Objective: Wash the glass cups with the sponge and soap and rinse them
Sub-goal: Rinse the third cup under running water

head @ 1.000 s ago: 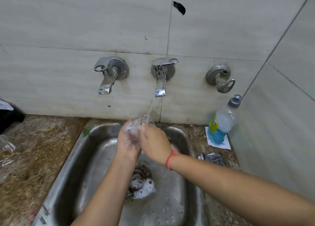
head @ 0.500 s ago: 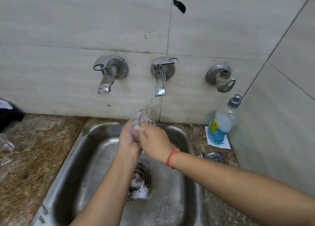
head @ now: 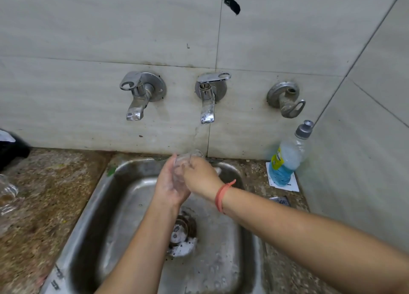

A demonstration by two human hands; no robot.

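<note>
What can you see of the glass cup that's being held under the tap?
A small, clear glass cup, tilted with its open mouth toward the thin stream from the middle tap. The left hand cradles it from the left and below. The right hand grips its right side, fingers curled near the rim. It is held above the back of the steel sink; only the hands and water touch it.

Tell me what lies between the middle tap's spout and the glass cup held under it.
In the head view, only a thin stream of water falls from the middle tap to the glass cup.
</note>
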